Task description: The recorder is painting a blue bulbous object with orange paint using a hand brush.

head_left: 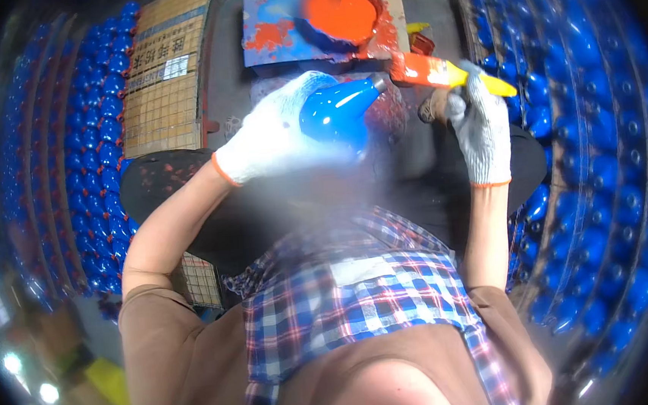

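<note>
My left hand (pixel 276 126), in a white knit glove with an orange cuff, is closed around a glossy blue pear-shaped piece (pixel 339 110). The piece tapers to a small grey tip that points to the upper right. My right hand (pixel 481 129), gloved the same way, grips a paintbrush (pixel 447 73) by its yellow handle. Orange-red paint coats the brush head, which is close beside the grey tip; whether they touch I cannot tell. Beyond both hands stands a round container (pixel 377 12) of bright orange paint.
A paint-splattered board (pixel 274 50) lies under the container. Rows of glossy blue pieces line the left side (pixel 94 129) and the right side (pixel 596 181). A mesh-covered yellowish panel (pixel 165 70) stands at left. A yellow-and-red object (pixel 420 36) lies beside the board.
</note>
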